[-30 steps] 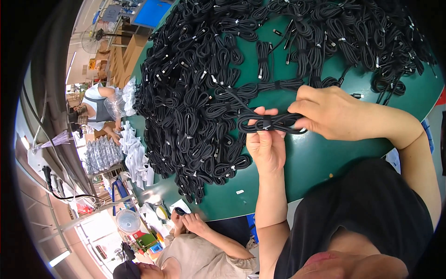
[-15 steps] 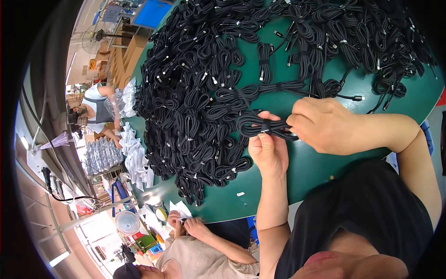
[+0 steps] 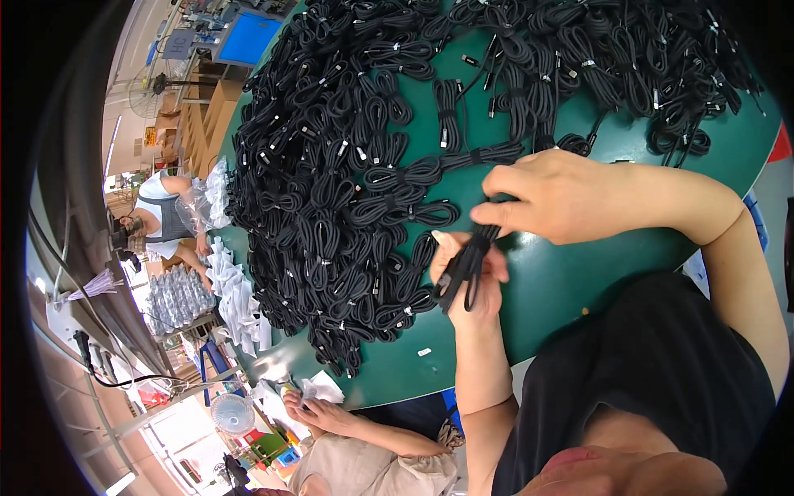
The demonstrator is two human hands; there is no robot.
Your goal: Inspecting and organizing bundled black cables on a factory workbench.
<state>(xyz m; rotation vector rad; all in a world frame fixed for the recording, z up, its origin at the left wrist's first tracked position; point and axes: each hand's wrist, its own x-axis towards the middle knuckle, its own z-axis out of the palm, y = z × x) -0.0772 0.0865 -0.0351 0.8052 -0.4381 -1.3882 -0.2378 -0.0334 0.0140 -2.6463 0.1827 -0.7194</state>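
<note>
Green desk [image 3: 579, 281] is carrying a wide heap of coiled black cables [image 3: 347, 165] across its far and left parts, leaving bare room near the person. Over that bare patch the right hand [image 3: 554, 194] is pinching the top of a black cable bundle [image 3: 461, 269], while the left hand [image 3: 467, 277] is clamping its lower loops. Keeping the loops even and tight would likely help. The desk's near edge is lying just beside both hands.

Black cable bundle [image 3: 463, 269]: folded into a short hank (loops hanging down), held above green table.
</note>
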